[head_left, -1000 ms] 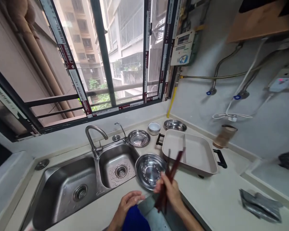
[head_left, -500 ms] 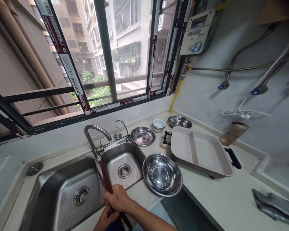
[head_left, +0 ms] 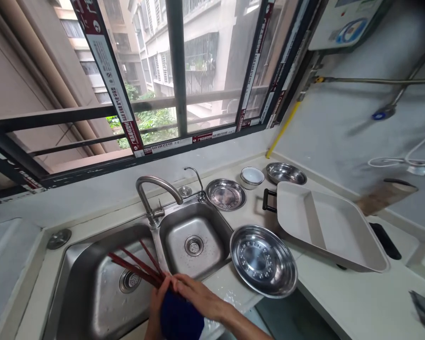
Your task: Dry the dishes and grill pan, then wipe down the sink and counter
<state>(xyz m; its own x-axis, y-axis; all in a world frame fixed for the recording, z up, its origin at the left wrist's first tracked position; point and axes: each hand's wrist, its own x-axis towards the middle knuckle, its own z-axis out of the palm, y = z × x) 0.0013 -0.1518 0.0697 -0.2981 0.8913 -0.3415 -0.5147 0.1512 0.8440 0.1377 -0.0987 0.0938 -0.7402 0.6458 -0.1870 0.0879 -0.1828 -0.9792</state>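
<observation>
A bunch of dark red chopsticks (head_left: 138, 269) slants up and left over the large sink bowl (head_left: 104, 283), its far ends fanned apart. The near ends are between my two hands at the bowl's right edge. My left hand (head_left: 157, 304) is closed around the chopsticks from the left. My right hand (head_left: 194, 293) presses its fingers against them from the right, close to the left hand's fingertips. Something dark blue (head_left: 180, 317) shows just below the hands; I cannot tell whether it is cloth or clothing.
A curved faucet (head_left: 159, 182) rises behind the small sink bowl (head_left: 184, 226). A shiny steel basin (head_left: 264, 259) sits by the counter edge. Further back are a steel plate (head_left: 225, 193), white bowls (head_left: 252, 176) and another steel basin (head_left: 286, 173). A divided pan (head_left: 318, 217) lies right.
The chopsticks have swung from pointing up toward the faucet to slanting left over the large bowl, spreading apart. My hands have moved closer together. The camera view has shifted left.
</observation>
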